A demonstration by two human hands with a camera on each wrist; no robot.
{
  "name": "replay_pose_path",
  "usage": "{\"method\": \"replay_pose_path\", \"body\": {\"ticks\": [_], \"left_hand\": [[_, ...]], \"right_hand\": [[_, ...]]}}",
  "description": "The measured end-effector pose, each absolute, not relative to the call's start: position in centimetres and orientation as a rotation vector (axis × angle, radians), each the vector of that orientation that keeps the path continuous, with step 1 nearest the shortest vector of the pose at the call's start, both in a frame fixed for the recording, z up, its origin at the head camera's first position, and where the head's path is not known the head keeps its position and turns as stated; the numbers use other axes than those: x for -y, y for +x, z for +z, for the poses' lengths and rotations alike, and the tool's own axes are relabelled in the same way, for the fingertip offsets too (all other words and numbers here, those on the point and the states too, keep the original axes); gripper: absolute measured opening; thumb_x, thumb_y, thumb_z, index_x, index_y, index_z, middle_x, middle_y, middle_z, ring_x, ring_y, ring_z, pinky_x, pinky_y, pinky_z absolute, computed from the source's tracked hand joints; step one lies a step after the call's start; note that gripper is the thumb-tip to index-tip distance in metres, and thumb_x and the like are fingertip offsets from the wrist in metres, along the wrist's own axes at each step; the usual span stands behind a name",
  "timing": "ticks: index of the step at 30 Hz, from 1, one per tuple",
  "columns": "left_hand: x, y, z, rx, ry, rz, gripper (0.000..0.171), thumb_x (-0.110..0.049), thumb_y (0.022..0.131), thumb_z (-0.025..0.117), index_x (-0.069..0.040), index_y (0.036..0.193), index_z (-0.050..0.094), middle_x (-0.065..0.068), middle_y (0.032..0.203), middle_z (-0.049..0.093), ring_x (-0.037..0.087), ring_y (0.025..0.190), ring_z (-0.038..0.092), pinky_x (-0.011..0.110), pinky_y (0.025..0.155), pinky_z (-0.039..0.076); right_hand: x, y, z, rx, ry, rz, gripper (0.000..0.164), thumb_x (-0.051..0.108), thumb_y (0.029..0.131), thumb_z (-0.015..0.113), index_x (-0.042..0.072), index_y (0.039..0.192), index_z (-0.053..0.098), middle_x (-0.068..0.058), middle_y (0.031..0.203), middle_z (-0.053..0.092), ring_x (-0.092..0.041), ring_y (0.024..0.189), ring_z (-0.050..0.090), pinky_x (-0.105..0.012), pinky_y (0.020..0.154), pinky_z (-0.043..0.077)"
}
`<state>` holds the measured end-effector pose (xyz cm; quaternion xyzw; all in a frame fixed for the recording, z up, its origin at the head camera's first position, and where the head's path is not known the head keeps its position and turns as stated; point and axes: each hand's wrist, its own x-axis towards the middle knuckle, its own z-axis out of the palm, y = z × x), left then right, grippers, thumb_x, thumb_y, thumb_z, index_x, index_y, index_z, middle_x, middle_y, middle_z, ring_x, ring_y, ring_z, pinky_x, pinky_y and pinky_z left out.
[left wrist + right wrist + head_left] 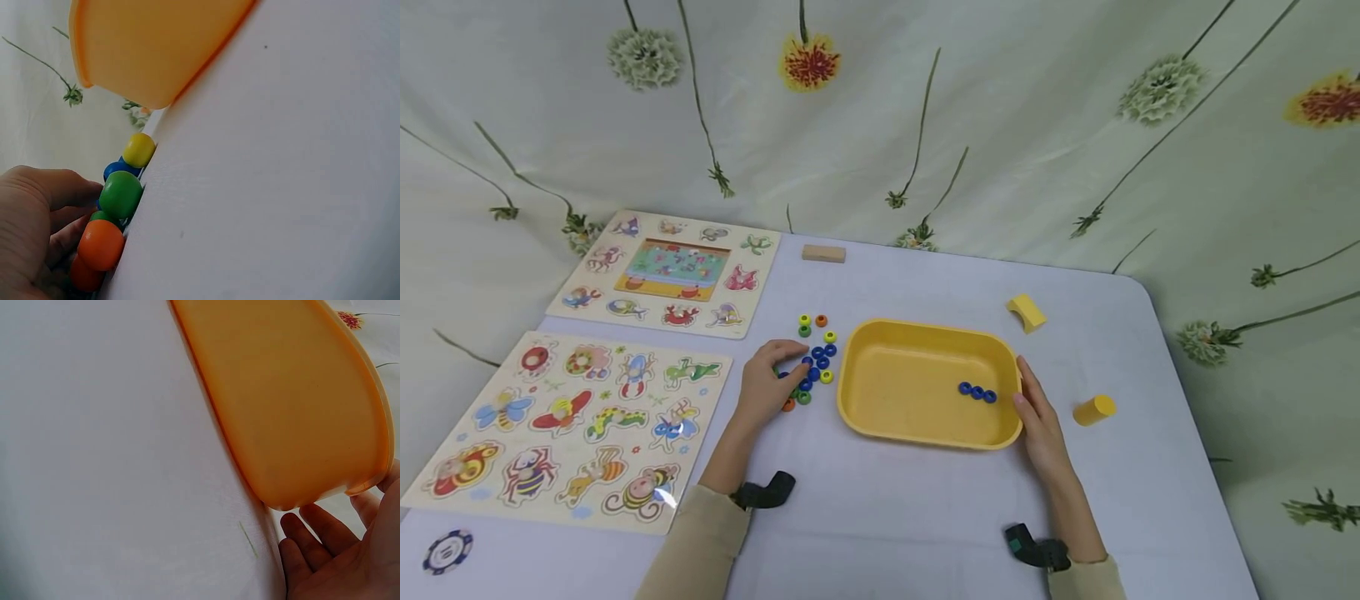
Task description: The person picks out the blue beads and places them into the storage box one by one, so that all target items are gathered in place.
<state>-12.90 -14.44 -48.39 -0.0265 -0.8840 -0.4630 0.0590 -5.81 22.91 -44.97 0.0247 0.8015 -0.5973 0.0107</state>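
A left hand [766,385] curved over loose beads [814,374]; the right hand [1042,425] held a yellow tray [902,379].
The left hand stood half open, fingertips at the beads left of the tray; whether it gripped one could not be told. The right thumb lay over the tray's right rim, fingers loosely bent against the outer wall; three blue beads [977,392] sat inside, right. On the white-covered table [880,517], a poker chip [448,552] lay near left, a yellow arch block [1028,313] and yellow cylinder [1094,409] right. Flower-printed fabric [1000,167] hung beyond.
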Motion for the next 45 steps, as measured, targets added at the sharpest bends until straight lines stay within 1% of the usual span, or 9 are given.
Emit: {"method": "replay_pose_path", "body": {"ticks": [3,8,10,15,19,23,31,39,45], "left_hand": [[14.4,-13.0,-48.3,2.700,-0.096,-1.357,0.024,-0.017,0.081,0.063,-0.012,0.104,0.064,0.002,0.110,0.055,0.022,0.111,0.047,0.041,0.096,0.037],[14.3,-13.3,-48.3,2.720,-0.073,-1.322,0.021,-0.019,0.081,0.064,-0.013,0.101,0.065,0.001,0.109,0.057,0.020,0.110,0.048,0.040,0.096,0.037],[14.3,-13.2,-48.0,2.712,-0.015,-1.324,0.021,-0.021,0.081,0.064,-0.015,0.101,0.065,0.001,0.108,0.058,0.019,0.107,0.049,0.039,0.094,0.039],[12.8,-12.7,-45.3,2.533,0.008,-1.367,0.023,-0.020,0.079,0.066,-0.013,0.101,0.065,0.002,0.098,0.063,0.016,0.091,0.054,0.031,0.079,0.045],[9.4,-12.7,-42.0,2.387,-0.249,-1.525,0.026,-0.012,0.077,0.068,-0.006,0.102,0.065,0.005,0.093,0.063,0.015,0.081,0.057,0.026,0.072,0.050],[5.2,-13.1,-40.6,2.464,-0.465,-1.694,0.023,-0.011,0.076,0.068,-0.006,0.098,0.066,0.003,0.091,0.062,0.012,0.078,0.057,0.023,0.069,0.051],[-1.4,-15.0,-43.0,2.887,-0.689,-1.667,0.015,-0.013,0.075,0.069,-0.009,0.089,0.067,-0.001,0.085,0.064,0.006,0.072,0.060,0.017,0.062,0.049],[-3.6,-15.8,-44.8,2.975,-0.967,-1.228,0.013,-0.010,0.072,0.067,-0.007,0.084,0.069,-0.001,0.076,0.066,0.005,0.067,0.056,0.014,0.064,0.044],[-4.2,-16.3,-46.0,2.954,-1.069,-1.258,0.011,-0.009,0.070,0.067,-0.009,0.080,0.069,-0.004,0.073,0.065,0.002,0.065,0.056,0.014,0.064,0.045]], "right_hand": [[-23.1,-5.8,-45.0,-2.511,0.091,-1.845,0.047,0.020,0.096,0.034,0.026,0.141,0.022,0.009,0.146,0.021,-0.011,0.134,0.017,-0.009,0.101,0.020],[-23.6,-6.1,-45.9,-2.505,0.084,-1.865,0.047,0.021,0.096,0.035,0.028,0.140,0.023,0.011,0.145,0.021,-0.010,0.134,0.018,-0.034,0.109,0.017],[-23.8,-6.3,-46.3,-2.500,0.078,-1.876,0.046,0.023,0.096,0.036,0.031,0.140,0.024,0.013,0.145,0.022,-0.009,0.134,0.018,-0.038,0.109,0.016],[-24.0,-6.5,-47.1,-2.508,0.069,-1.876,0.045,0.030,0.095,0.037,0.036,0.138,0.024,0.016,0.144,0.022,-0.008,0.134,0.017,-0.039,0.109,0.015],[-24.1,-6.5,-47.2,-2.518,0.053,-1.887,0.044,0.031,0.095,0.037,0.037,0.137,0.025,0.015,0.144,0.023,-0.008,0.134,0.017,-0.040,0.109,0.015],[-24.1,-6.5,-47.2,-2.528,0.020,-1.870,0.045,0.030,0.095,0.036,0.036,0.138,0.024,0.012,0.145,0.021,-0.012,0.134,0.017,-0.043,0.108,0.016],[-24.0,-6.5,-47.2,-2.525,0.051,-1.868,0.045,0.031,0.095,0.037,0.039,0.137,0.025,0.014,0.144,0.023,-0.011,0.134,0.019,-0.040,0.109,0.017],[-24.0,-6.5,-47.2,-2.515,0.064,-1.875,0.045,0.030,0.095,0.038,0.037,0.138,0.025,0.014,0.144,0.023,-0.011,0.134,0.019,-0.041,0.109,0.016],[-24.0,-6.5,-47.1,-2.506,0.072,-1.873,0.045,0.029,0.095,0.038,0.038,0.137,0.024,0.014,0.144,0.023,-0.010,0.134,0.018,-0.041,0.108,0.017]]}}
